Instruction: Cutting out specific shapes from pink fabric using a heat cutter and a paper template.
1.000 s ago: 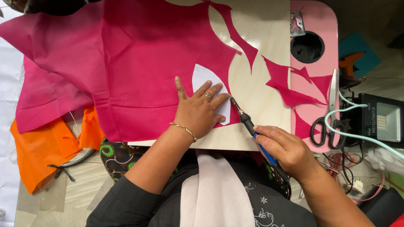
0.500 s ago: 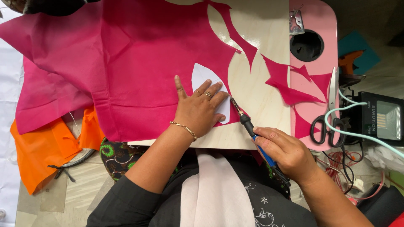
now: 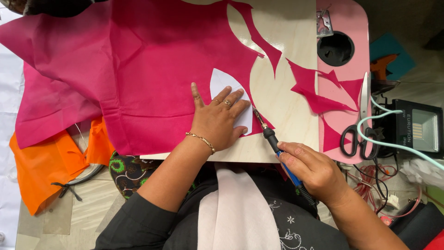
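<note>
Left hand: the left hand (image 3: pixel 217 121) lies flat, palm down, fingers spread wide and pointing up and away from the body. It presses on the template and the cloth around it, gripping nothing.
Right hand: the right hand (image 3: pixel 311 171) is closed round the blue grip of the tool, thumb and fingers wrapped on it, low and to the right of the left hand.
Tool: the tool (image 3: pixel 277 150) is a slim pen-shaped iron with a black collar and a thin metal tip. Its long axis runs on a slant, from the right hand at lower right up to the tip at upper left. The tip points toward the template's right edge and sits on the cloth just beside the left fingertips; whether it touches the template itself I cannot tell. A dark cord leaves its back end past the wrist.
Template: the template (image 3: pixel 227 88) is a white pointed leaf shape lying on the cloth, its point toward the top, its lower part hidden under the left hand.
Cloth: the cloth (image 3: pixel 138 65) is a big magenta sheet spread over the left and middle of the board, with curved cut-outs along its right side.
Board: the board (image 3: pixel 286 55) is pale wood, bare to the right of the cloth.
Scraps: magenta scraps (image 3: pixel 319 92) lie across the seam between the board and the pink tray (image 3: pixel 344 14).
Scissors: black-handled scissors (image 3: pixel 360 125) rest on the tray's right edge, blades pointing up, well apart from both hands.
Orange cloth: orange cloth (image 3: pixel 46 166) hangs below the magenta sheet at lower left.
</note>
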